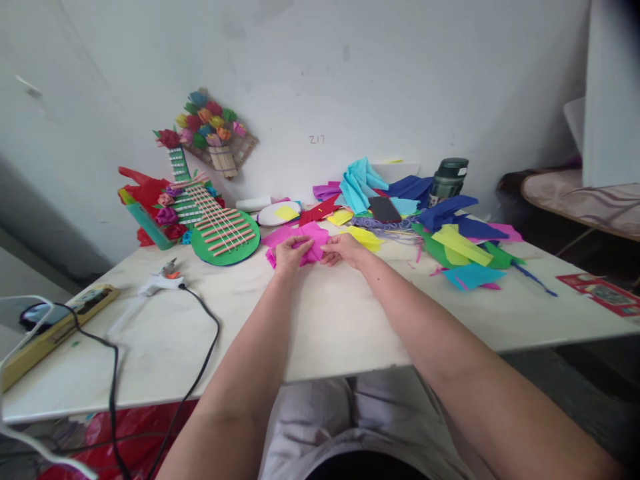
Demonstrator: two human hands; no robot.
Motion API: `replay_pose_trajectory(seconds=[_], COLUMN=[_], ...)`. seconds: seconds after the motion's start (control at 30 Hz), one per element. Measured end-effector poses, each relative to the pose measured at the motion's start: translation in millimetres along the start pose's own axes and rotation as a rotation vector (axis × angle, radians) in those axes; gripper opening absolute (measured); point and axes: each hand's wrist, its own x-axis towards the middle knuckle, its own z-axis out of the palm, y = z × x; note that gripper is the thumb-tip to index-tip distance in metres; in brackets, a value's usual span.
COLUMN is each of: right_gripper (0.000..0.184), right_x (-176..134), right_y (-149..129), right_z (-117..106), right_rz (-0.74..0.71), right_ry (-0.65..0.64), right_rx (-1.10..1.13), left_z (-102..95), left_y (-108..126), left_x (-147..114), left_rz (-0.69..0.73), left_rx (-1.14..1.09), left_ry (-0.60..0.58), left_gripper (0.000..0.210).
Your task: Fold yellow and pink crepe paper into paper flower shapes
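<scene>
Pink crepe paper (pixel 314 235) is pinched between my two hands, just above the white table. My left hand (pixel 293 252) grips its near left part with thumb and fingers together. On the right edge of the same paper, my right hand (pixel 344 250) pinches with thumb and fingertips. More pink paper lies beneath and behind my left hand. Beside my right hand is a piece of yellow paper (pixel 364 237). A green guitar-shaped craft (pixel 225 250) with sticks, strings and paper flowers leans left of my hands.
A white glue gun (pixel 165 285) with a black cord lies at the left, near a yellow power strip (pixel 60 333). Coloured paper scraps, a dark phone (pixel 385 209) and a green bottle (pixel 450 179) stand along the back and right. A red card (pixel 603 293) lies at the right edge.
</scene>
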Motion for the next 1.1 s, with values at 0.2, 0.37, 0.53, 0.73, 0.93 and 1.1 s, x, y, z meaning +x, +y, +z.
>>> replay_pose_trajectory(seconds=[0.2, 0.37, 0.53, 0.73, 0.93, 1.1], right_gripper=[0.018, 0.016, 0.015, 0.014, 0.020, 0.021], right_x=[-0.7, -0.7, 2.2, 2.9, 2.8, 2.0], right_y=[0.5, 3.5, 7.3, 7.3, 6.1, 3.9], right_z=[0.9, 1.9, 6.8, 8.2, 8.2, 8.3], right_rz=[-0.005, 0.015, 0.004, -0.014, -0.034, -0.032], right_ry=[-0.005, -0.124, -0.094, -0.063, -0.073, -0.053], right_rx=[0.006, -0.014, -0.081, -0.095, -0.110, -0.104], left_z=[0.0, -0.3, -0.6, -0.1, 0.2, 0.2], left_y=[-1.7, 1.9, -0.1, -1.3, -0.8, -0.7], left_x=[1.9, 1.0, 3.7, 3.6, 2.4, 2.4], left_rz=[0.072, 0.075, 0.074, 0.111, 0.089, 0.093], left_rx=[0.038, 0.027, 0.049, 0.063, 0.005, 0.012], left_ry=[0.003, 0.044, 0.078, 0.083, 0.043, 0.042], left_gripper=[0.039, 0.040, 0.040, 0.038, 0.038, 0.037])
